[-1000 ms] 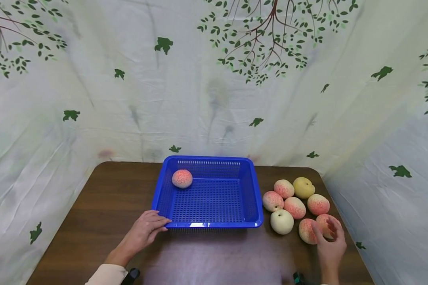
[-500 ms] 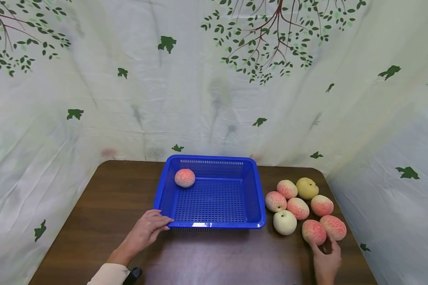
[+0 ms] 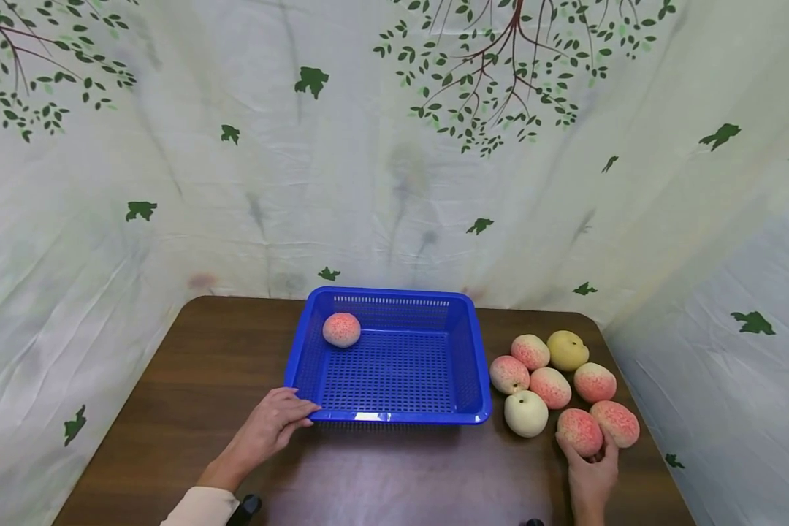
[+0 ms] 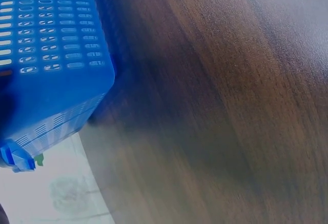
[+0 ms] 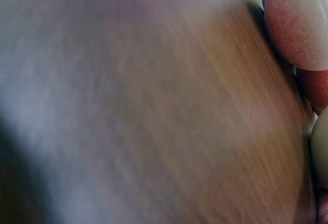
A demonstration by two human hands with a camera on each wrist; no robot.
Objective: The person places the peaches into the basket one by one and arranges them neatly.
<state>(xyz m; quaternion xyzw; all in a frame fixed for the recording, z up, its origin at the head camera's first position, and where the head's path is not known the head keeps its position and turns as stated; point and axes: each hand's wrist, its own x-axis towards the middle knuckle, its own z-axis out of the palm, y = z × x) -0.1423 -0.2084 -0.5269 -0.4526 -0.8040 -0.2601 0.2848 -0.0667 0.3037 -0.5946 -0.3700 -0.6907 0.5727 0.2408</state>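
Note:
A blue plastic basket with slotted walls stands on the table; one pink-speckled peach lies in its back left corner. My left hand grips the basket's front left corner, fingers over the rim. At the right, my right hand holds the nearest pink peach, thumb on its left side and fingers on its right. Another reddish peach lies right beside those fingers. In the left wrist view the basket's slotted wall shows at the upper left.
Several more fruits lie right of the basket: speckled peaches, a cream-white one and a yellow one. The dark wooden table ends at a leaf-printed curtain behind.
My right hand has moved left and down from the rightmost peach to the nearest one and now has its fingers round it. The left hand stays at the basket corner.

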